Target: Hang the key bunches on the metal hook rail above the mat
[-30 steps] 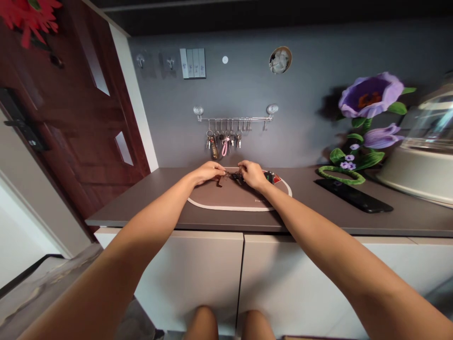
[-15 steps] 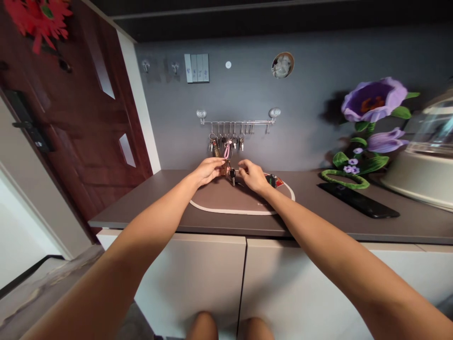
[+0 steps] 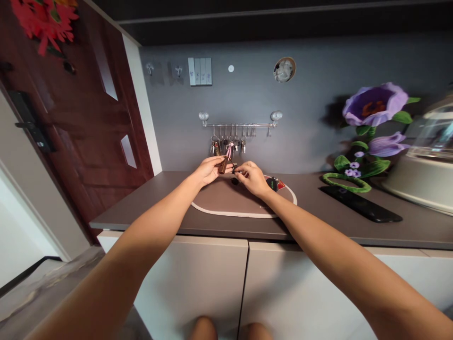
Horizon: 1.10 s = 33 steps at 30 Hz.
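Note:
My left hand [image 3: 208,172] is closed in a pinch on a bunch of keys, at its brown tag [image 3: 222,166], above the mat [image 3: 226,203]. Beside it my right hand [image 3: 253,179] has thumb and forefinger pressed together on a dark-headed key [image 3: 234,168] of that bunch. Part of the bunch is hidden by my fingers. Just behind, several key sets [image 3: 243,145] hang from the hooks of a clear wall rail [image 3: 262,125]. A pink strap [image 3: 229,150] hangs down close to my left fingertips; whether it belongs to the held bunch I cannot tell.
On the mat by my right wrist lie a round black item [image 3: 272,183] and a red packet [image 3: 281,184]. A black phone-like slab [image 3: 361,204], a purple flower decoration [image 3: 375,113] and a domed appliance [image 3: 421,165] occupy the counter's right. A dark shelf [image 3: 247,28] overhangs the wall.
My right hand has moved left and closed on the key that was dangling from the bunch. My left hand keeps its hold, and the brown tag is now tilted. The view has shifted slightly.

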Tool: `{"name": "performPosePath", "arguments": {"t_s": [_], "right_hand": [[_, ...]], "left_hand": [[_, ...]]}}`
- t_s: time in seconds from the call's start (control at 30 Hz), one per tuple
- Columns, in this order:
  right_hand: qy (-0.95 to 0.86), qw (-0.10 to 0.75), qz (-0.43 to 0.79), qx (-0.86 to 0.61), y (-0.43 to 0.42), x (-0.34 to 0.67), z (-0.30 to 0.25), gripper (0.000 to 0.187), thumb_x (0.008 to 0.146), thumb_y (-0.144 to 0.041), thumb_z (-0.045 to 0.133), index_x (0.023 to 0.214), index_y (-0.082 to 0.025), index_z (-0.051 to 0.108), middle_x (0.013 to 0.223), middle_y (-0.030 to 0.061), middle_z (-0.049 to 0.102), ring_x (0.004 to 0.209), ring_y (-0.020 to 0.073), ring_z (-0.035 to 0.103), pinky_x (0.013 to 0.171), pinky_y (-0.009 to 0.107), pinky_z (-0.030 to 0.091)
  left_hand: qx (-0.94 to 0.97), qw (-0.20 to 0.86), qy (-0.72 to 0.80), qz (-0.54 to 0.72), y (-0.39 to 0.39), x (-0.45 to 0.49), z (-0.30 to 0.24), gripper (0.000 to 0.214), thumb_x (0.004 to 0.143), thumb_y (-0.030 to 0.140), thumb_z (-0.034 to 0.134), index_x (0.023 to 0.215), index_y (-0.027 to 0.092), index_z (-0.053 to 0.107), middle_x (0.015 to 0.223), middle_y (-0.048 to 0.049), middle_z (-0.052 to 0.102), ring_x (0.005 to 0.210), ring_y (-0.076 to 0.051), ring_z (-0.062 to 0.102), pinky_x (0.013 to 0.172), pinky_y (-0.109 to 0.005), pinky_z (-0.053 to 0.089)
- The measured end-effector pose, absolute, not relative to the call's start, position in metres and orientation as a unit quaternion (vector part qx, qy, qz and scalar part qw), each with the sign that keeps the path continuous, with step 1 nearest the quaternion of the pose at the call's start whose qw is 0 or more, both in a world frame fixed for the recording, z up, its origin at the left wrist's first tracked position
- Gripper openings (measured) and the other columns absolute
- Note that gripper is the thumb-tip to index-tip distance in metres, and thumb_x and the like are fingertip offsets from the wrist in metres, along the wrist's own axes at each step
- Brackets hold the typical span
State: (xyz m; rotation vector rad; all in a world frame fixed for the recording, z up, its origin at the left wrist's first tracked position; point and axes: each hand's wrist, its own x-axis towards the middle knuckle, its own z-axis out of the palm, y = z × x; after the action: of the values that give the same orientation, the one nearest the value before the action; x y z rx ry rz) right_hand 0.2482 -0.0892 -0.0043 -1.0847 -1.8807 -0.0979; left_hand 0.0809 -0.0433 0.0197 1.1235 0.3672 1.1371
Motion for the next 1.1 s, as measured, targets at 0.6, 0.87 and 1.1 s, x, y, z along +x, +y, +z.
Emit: {"name": "performPosePath", "arguments": {"t_s": [0.6,0.87,1.1], "right_hand": [[-0.732,0.484,-0.085,-0.472,-0.083,0.248,-0.01,0.01,0.074,-0.025,0.055,0.072,-0.018,0.061,0.075,0.0017,0.05,0.068,0.0122,0.049,0.069,0.026,0.04],[-0.707,0.503,-0.083,-0.491,-0.082,0.249,-0.007,0.012,0.075,-0.022,0.049,0.075,-0.017,0.059,0.078,0.0038,0.051,0.072,0.0142,0.049,0.071,0.027,0.04],[-0.698,0.509,-0.069,-0.499,-0.081,0.252,-0.006,0.016,0.081,-0.025,0.04,0.082,-0.016,0.054,0.083,0.006,0.057,0.077,0.0158,0.051,0.075,0.029,0.039]], "left_hand": [[0.493,0.703,0.15,0.491,-0.05,0.089,0.021,0.013,0.081,0.005,0.045,0.085,0.004,0.057,0.081,-0.0157,0.066,0.097,-0.028,0.06,0.09,-0.048,0.045],[0.447,0.7,0.148,0.537,-0.042,0.085,0.021,0.012,0.079,0.002,0.045,0.078,0.004,0.056,0.083,-0.0135,0.065,0.098,-0.027,0.06,0.092,-0.046,0.044],[0.437,0.68,0.197,0.555,-0.039,0.085,0.018,0.012,0.078,0.0,0.043,0.08,0.005,0.054,0.087,-0.0149,0.064,0.093,-0.027,0.062,0.089,-0.046,0.046]]}}
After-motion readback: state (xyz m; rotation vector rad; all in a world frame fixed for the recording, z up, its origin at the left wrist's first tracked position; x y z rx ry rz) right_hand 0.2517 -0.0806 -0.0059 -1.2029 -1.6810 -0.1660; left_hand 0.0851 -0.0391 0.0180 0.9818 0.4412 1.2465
